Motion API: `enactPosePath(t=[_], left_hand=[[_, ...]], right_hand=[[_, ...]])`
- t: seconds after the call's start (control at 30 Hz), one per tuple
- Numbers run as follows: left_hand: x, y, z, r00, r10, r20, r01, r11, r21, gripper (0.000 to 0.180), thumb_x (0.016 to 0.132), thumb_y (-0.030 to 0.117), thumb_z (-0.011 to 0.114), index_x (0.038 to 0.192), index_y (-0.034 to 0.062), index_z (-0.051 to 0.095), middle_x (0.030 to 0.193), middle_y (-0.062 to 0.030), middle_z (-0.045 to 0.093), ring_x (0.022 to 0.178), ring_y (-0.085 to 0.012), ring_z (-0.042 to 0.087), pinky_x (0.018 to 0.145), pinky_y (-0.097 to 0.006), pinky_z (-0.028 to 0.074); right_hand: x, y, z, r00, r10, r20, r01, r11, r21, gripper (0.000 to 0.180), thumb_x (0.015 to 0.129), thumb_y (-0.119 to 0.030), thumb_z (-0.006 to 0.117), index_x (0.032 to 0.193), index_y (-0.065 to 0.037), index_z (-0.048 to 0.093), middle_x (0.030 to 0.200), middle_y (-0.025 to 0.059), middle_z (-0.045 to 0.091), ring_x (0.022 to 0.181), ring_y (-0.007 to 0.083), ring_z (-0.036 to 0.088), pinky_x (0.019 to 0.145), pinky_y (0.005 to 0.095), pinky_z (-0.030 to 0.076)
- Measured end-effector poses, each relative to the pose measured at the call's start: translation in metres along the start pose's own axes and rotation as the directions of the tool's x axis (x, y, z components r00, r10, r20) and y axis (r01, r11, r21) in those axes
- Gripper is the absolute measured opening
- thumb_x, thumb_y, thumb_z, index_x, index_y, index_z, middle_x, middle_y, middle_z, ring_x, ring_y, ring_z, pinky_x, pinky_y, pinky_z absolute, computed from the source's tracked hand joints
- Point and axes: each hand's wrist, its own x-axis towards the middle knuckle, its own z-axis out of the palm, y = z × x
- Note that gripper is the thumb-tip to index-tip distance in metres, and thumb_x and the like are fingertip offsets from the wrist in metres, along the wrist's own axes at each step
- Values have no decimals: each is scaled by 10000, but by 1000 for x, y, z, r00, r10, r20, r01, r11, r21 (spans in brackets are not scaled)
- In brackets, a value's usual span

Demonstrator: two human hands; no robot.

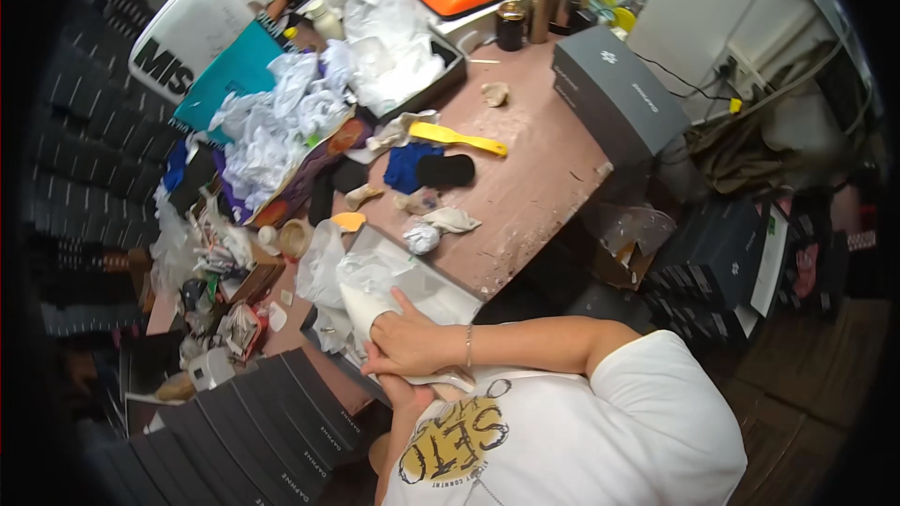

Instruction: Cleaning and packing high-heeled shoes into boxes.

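Observation:
At the table's near edge, my right hand (408, 339) rests over a white shoe (359, 305) with a pointed toe, its index finger stretched along the upper. My left hand (405, 392) grips the same shoe from below, near its heel end; its fingers are partly covered. The shoe lies slantwise, toe toward the far left, above a box (448, 283) lined with white tissue paper (380, 262). More of the paper bulges over the box's left side. The hands hide much of the shoe's middle.
Beyond the box lie crumpled paper (452, 219), a blue cloth (411, 171), a black oval pad (445, 171) and a yellow-handled brush (459, 139). A grey shoebox (623, 98) stands at the right edge. Dark boxes (248, 431) are stacked lower left. Piled tissue (281, 122) fills the far left.

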Motion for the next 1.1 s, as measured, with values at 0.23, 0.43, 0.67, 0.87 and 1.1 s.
enactPosePath(t=[0.23, 0.43, 0.67, 0.87, 1.1], left_hand=[[10, -9, -56, 999, -51, 8, 51, 997, 54, 354, 967, 352, 441, 1208, 99, 501, 1168, -85, 576, 1086, -213, 564, 909, -354, 476], [-1, 2, -2, 995, 30, -91, -22, 996, 84, 322, 923, 192, 507, 1153, -31, 489, 1007, -197, 628, 858, -289, 656, 802, -421, 541], [-18, 1, 14, 995, 81, -52, -72, 985, 156, 429, 873, 137, 563, 1263, 77, 394, 1139, -147, 554, 1054, -292, 592, 875, -462, 528], [-4, -1, -11, 998, 63, -29, -63, 998, 9, 566, 827, 121, 579, 1336, 81, 334, 1184, -155, 531, 1077, -297, 580, 898, -464, 508], [1, -5, -6, 991, 92, 99, -90, 996, -21, 643, 808, 98, 572, 1383, 90, 285, 1256, -139, 481, 1132, -276, 543, 940, -471, 498]], right_hand=[[-37, 5, 0, 978, -182, 104, 175, 982, 71, 379, 929, -357, 495, 1054, -25, 629, 1256, 161, 545, 1229, 271, 473, 1064, 556, 256], [7, 111, -70, 949, 29, -314, -75, 988, -136, 382, 826, -79, 581, 1207, -91, 565, 1089, 143, 617, 1043, 292, 601, 841, 405, 492], [40, 204, -34, 976, 219, -16, -194, 825, -530, 449, 791, -127, 603, 1234, -171, 548, 1015, 192, 633, 913, 340, 642, 751, 420, 516], [3, 90, -91, 970, 243, 12, -192, 734, 651, 404, 842, -122, 633, 1218, -8, 539, 967, 42, 603, 857, 129, 595, 730, 288, 493], [-26, 24, -59, 994, 110, 23, -98, 754, 650, 571, 852, -146, 664, 1356, -16, 432, 1039, 80, 598, 898, 131, 570, 756, 283, 485]])
